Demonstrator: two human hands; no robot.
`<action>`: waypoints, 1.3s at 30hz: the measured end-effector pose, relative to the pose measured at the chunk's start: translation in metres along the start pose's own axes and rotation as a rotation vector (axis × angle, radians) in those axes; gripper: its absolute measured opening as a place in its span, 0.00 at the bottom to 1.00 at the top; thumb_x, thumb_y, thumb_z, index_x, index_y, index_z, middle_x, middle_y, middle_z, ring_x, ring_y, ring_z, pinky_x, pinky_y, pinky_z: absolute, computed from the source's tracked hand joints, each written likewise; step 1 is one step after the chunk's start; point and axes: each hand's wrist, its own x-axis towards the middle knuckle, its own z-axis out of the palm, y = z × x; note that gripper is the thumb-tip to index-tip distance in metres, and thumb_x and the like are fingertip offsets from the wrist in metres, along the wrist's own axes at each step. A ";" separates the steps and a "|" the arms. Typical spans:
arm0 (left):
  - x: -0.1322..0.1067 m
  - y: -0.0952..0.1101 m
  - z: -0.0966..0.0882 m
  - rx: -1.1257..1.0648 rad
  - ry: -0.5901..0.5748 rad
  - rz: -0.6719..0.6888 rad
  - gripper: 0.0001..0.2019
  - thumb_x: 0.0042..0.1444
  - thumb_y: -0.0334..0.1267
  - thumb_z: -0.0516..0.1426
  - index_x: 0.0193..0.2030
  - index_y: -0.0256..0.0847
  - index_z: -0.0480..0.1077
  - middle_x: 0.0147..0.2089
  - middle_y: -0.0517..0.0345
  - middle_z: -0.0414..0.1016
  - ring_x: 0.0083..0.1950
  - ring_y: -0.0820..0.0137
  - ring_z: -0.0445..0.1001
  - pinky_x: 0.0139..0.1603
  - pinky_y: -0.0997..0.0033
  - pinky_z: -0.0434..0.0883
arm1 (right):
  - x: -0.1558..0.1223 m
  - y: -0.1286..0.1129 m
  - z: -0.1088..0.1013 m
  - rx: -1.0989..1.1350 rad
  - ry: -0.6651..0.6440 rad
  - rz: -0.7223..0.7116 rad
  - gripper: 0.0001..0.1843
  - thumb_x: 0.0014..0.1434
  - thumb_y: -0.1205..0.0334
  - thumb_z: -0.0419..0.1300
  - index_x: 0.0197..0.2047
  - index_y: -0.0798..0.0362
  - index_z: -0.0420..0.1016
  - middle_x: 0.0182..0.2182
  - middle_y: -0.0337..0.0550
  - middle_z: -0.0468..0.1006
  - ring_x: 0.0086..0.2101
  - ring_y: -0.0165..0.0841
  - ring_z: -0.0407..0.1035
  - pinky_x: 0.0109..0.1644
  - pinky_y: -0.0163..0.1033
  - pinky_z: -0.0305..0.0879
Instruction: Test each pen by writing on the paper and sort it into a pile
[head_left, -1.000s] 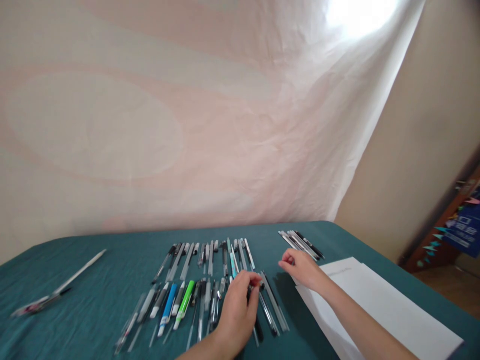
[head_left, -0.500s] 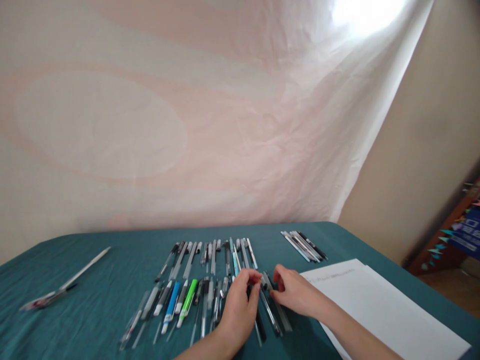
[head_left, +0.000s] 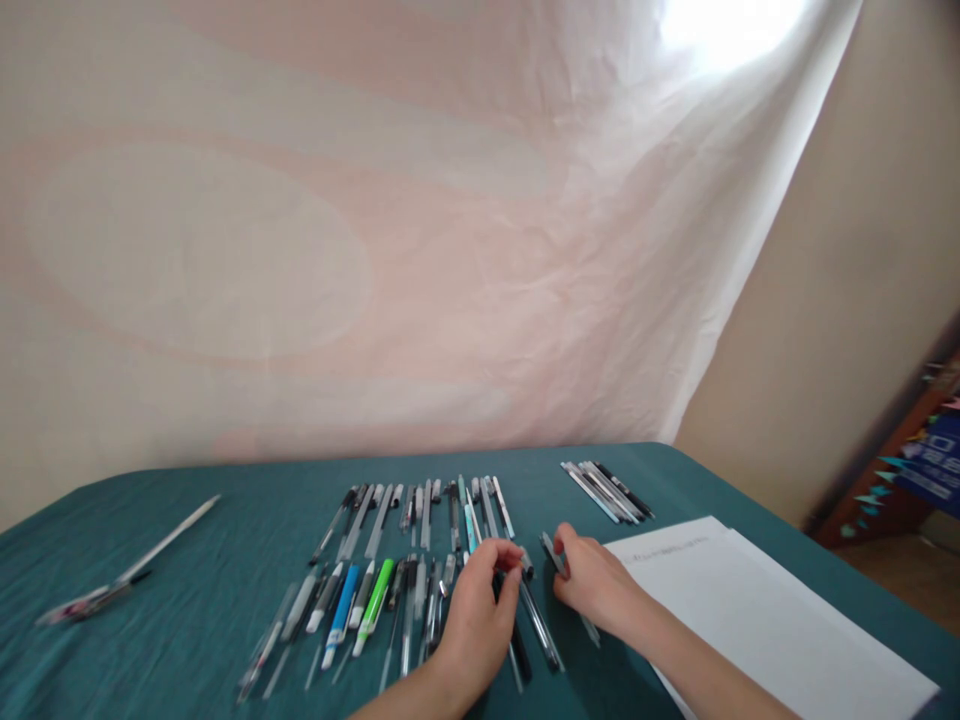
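Note:
My right hand (head_left: 596, 582) is closed on a slim grey pen (head_left: 551, 551), which sticks out above the fingertips and below the palm. Just left of it, my left hand (head_left: 480, 612) rests over the row of pens with thumb and fingers pinched together. What lies between those fingertips, if anything, is too small to make out. A clear pen with a dark cap (head_left: 538, 622) lies between the two hands. Left of my left hand are a green marker (head_left: 375, 605), a blue marker (head_left: 343, 612) and several pens, laid side by side.
Behind the front row lies a second row of pens (head_left: 426, 515). A small bunch of pens (head_left: 606, 492) is at the back right. White paper sheets (head_left: 765, 610) lie under my right forearm. A long white stick-like item (head_left: 169, 540) rests at the left on the green cloth (head_left: 247, 540).
My right hand has moved slightly right, taking the grey pen away from the clear pen beside it. My left hand has stayed nearly still.

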 end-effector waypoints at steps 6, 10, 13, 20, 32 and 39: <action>0.000 0.002 0.000 -0.011 -0.007 -0.006 0.06 0.56 0.31 0.50 0.39 0.40 0.66 0.37 0.56 0.71 0.40 0.68 0.70 0.44 0.68 0.66 | 0.005 0.006 0.006 0.103 0.049 -0.029 0.12 0.44 0.69 0.55 0.35 0.51 0.60 0.23 0.37 0.70 0.26 0.33 0.68 0.26 0.33 0.50; 0.000 0.003 0.000 -0.019 -0.008 -0.017 0.06 0.56 0.32 0.50 0.39 0.40 0.66 0.36 0.56 0.71 0.40 0.68 0.70 0.44 0.68 0.66 | 0.008 0.008 0.003 0.298 0.147 -0.134 0.10 0.45 0.72 0.53 0.32 0.50 0.57 0.19 0.32 0.66 0.23 0.29 0.64 0.28 0.32 0.54; 0.000 0.003 0.000 -0.016 -0.008 -0.009 0.06 0.56 0.32 0.51 0.39 0.40 0.67 0.37 0.56 0.71 0.40 0.68 0.70 0.44 0.69 0.66 | 0.008 0.005 -0.003 0.473 0.188 -0.191 0.08 0.47 0.70 0.53 0.31 0.50 0.56 0.18 0.29 0.63 0.21 0.27 0.61 0.28 0.32 0.56; -0.004 0.011 -0.003 0.051 -0.065 0.040 0.06 0.57 0.34 0.51 0.39 0.41 0.67 0.37 0.56 0.69 0.39 0.68 0.68 0.43 0.70 0.64 | 0.001 -0.007 -0.016 0.983 0.047 -0.194 0.11 0.52 0.56 0.57 0.32 0.49 0.56 0.19 0.28 0.60 0.17 0.24 0.57 0.17 0.28 0.55; -0.010 0.024 0.009 -0.433 -0.280 -0.171 0.11 0.57 0.43 0.52 0.41 0.37 0.63 0.33 0.58 0.66 0.30 0.74 0.65 0.28 0.77 0.64 | -0.022 -0.033 -0.033 1.251 0.002 -0.275 0.14 0.53 0.57 0.59 0.33 0.50 0.55 0.26 0.31 0.68 0.20 0.22 0.60 0.21 0.27 0.56; -0.012 0.025 0.008 -0.285 -0.326 -0.181 0.07 0.54 0.36 0.54 0.38 0.36 0.69 0.28 0.61 0.66 0.25 0.76 0.61 0.25 0.78 0.60 | -0.021 -0.033 -0.038 1.321 0.086 -0.235 0.19 0.49 0.56 0.63 0.39 0.48 0.56 0.27 0.31 0.69 0.19 0.22 0.59 0.20 0.27 0.54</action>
